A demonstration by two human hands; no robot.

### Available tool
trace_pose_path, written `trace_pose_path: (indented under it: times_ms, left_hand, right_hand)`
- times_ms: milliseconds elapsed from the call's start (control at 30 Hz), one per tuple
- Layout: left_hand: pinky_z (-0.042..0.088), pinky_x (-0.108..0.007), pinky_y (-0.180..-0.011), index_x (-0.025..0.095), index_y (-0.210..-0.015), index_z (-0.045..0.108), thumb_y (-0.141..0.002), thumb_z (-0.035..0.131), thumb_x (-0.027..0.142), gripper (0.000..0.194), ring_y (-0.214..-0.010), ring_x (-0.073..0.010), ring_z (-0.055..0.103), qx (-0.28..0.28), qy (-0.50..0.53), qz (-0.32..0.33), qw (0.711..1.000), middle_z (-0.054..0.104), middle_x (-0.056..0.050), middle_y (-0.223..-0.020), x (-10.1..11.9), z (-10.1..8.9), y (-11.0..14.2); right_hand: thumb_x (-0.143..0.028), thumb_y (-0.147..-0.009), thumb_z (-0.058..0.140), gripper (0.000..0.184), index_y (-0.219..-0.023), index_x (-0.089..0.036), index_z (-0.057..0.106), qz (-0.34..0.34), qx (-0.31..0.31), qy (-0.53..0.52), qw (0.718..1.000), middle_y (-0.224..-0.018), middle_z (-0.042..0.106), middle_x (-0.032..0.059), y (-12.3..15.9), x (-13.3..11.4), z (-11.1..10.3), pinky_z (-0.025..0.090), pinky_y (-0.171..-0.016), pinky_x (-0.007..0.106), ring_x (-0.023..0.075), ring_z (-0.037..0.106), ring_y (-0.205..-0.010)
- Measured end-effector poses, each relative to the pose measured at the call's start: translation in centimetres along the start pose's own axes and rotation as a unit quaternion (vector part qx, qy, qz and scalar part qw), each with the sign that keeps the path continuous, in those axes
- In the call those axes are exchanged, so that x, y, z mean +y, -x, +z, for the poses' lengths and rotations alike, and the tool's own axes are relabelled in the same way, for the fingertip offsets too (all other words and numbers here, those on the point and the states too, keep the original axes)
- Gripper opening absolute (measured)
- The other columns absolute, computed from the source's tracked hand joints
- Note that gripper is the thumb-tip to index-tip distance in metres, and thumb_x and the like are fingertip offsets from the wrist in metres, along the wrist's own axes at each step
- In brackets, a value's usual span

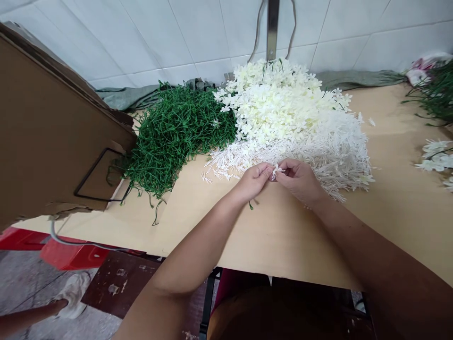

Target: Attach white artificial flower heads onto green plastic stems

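My left hand point(255, 180) and my right hand point(297, 179) meet just in front of the flower pile, fingertips closed in a pinch. Between them is a small white artificial flower point(276, 171). Below my left hand a green stem end point(251, 206) pokes out; the rest of that stem is hidden by the fingers. Right behind my hands spreads a heap of thin white stamen pieces point(336, 151). Cream-white artificial blossoms point(276, 111) are piled on and behind it. Left of them is a mound of green plastic stems point(177, 132).
A large cardboard box point(53, 127) stands at the left beside a black wire frame point(102, 174). More green stems point(437, 97) and white flowers point(437, 156) lie at the right. Behind the table point(276, 241) is a tiled wall. Red stools point(72, 252) and another person's foot point(72, 295) show below.
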State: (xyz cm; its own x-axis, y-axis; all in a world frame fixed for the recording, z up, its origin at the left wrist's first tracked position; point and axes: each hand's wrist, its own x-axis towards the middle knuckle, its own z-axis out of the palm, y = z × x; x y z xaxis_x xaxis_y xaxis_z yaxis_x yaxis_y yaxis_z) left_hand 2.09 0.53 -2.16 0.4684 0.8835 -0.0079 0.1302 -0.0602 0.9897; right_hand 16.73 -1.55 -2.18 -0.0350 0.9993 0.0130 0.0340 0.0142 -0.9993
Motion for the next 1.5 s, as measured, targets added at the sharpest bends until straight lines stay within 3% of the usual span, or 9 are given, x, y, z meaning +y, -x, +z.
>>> trace_pose_path:
  times_ms: [200, 533, 800, 967, 1033, 1133, 1233, 1333, 1500]
  left_hand:
    - [0.026, -0.023, -0.053, 0.017, -0.062, 0.043, -0.077, 0.048, 0.068, 0.053, -0.054, -0.0075, 0.032, -0.014, 0.003, -0.005, 1.0, 0.033, 0.005, -0.055, 0.1, -0.4, 0.1]
    - [0.023, -0.024, -0.051, 0.018, -0.062, 0.04, -0.078, 0.05, 0.063, 0.049, -0.051, -0.0067, 0.028, -0.055, 0.027, -0.014, 0.998, 0.032, 0.006, -0.054, 0.2, -0.8, 0.2]
    - [0.029, -0.023, -0.054, 0.018, -0.061, 0.04, -0.084, 0.043, 0.059, 0.047, -0.052, -0.0074, 0.032, -0.027, -0.018, 0.002, 0.999, 0.034, 0.005, -0.054, -0.2, -0.1, -0.3]
    - [0.043, -0.026, -0.076, 0.016, -0.088, 0.061, -0.085, 0.047, 0.054, 0.041, -0.08, -0.0132, 0.054, 0.012, -0.096, 0.082, 0.992, 0.06, -0.004, -0.085, 1.5, -1.8, 0.5]
    - [0.044, -0.029, -0.087, 0.018, -0.105, 0.063, -0.083, 0.054, 0.051, 0.04, -0.099, -0.0164, 0.055, 0.037, -0.123, 0.132, 0.983, 0.061, -0.008, -0.106, 2.2, -2.9, 1.2]
    - [0.038, -0.036, -0.101, 0.022, -0.107, 0.066, -0.078, 0.064, 0.045, 0.037, -0.114, -0.0196, 0.053, 0.022, -0.158, 0.228, 0.961, 0.06, -0.009, -0.117, 2.9, -3.6, 1.9]
    - [0.043, -0.035, -0.094, 0.021, -0.089, 0.07, -0.081, 0.061, 0.043, 0.025, -0.099, -0.0176, 0.059, 0.024, -0.177, 0.23, 0.957, 0.066, -0.008, -0.103, 3.1, -3.3, 2.1]
    - [0.046, -0.031, -0.081, 0.018, -0.071, 0.066, -0.084, 0.056, 0.045, 0.032, -0.079, -0.0147, 0.059, 0.067, -0.156, 0.196, 0.966, 0.066, -0.006, -0.08, 3.0, -3.1, 1.8]
    - [0.045, -0.025, -0.071, 0.017, -0.072, 0.058, -0.075, 0.066, 0.043, 0.028, -0.072, -0.0111, 0.057, 0.172, 0.02, 0.145, 0.974, 0.062, -0.002, -0.073, 2.2, -4.3, 1.0]
  right_hand:
    - [-0.021, -0.059, 0.069, 0.011, -0.062, -0.018, 0.059, 0.002, -0.029, -0.061, 0.998, -0.063, 0.059, -0.0017, -0.3, -0.1, -0.4, 0.045, -0.066, 0.03, 0.0121, 0.054, -0.061]
    - [-0.022, -0.058, 0.074, 0.016, -0.059, -0.018, 0.059, 0.051, -0.042, -0.084, 0.994, -0.062, 0.059, -0.0032, 0.0, -0.3, -0.3, 0.042, -0.06, 0.024, 0.0102, 0.053, -0.061]
    - [-0.023, -0.06, 0.072, 0.016, -0.061, -0.018, 0.057, 0.039, -0.019, -0.037, 0.998, -0.056, 0.055, -0.0042, -0.2, -0.3, -0.2, 0.043, -0.057, 0.025, 0.0103, 0.053, -0.057]
    - [-0.022, -0.059, 0.075, 0.02, -0.06, -0.019, 0.055, 0.028, -0.002, -0.123, 0.992, -0.058, 0.058, -0.0039, -0.3, -1.6, -1.4, 0.054, -0.067, 0.031, 0.0116, 0.06, -0.06]
    - [-0.021, -0.06, 0.074, 0.02, -0.06, -0.02, 0.054, 0.013, 0.021, -0.149, 0.989, -0.058, 0.058, -0.0038, -0.3, -2.2, -2.1, 0.056, -0.066, 0.032, 0.0119, 0.061, -0.061]
    - [-0.024, -0.062, 0.072, 0.02, -0.061, -0.02, 0.053, 0.002, 0.036, -0.149, 0.988, -0.06, 0.059, -0.0026, -0.4, -2.6, -2.8, 0.057, -0.064, 0.032, 0.0118, 0.061, -0.06]
    - [-0.028, -0.063, 0.073, 0.023, -0.06, -0.021, 0.051, 0.001, 0.032, -0.124, 0.992, -0.058, 0.058, -0.0023, -0.4, -2.6, -2.8, 0.057, -0.06, 0.033, 0.012, 0.059, -0.058]
    - [-0.028, -0.061, 0.075, 0.024, -0.059, -0.021, 0.052, 0.001, 0.01, -0.119, 0.993, -0.057, 0.058, -0.0021, -0.1, -2.7, -2.6, 0.055, -0.056, 0.03, 0.0122, 0.059, -0.057]
    - [-0.032, -0.064, 0.076, 0.022, -0.061, -0.02, 0.059, 0.004, -0.103, -0.091, 0.991, -0.065, 0.064, 0.0005, 0.6, -3.1, -3.0, 0.054, -0.057, 0.029, 0.0132, 0.061, -0.059]
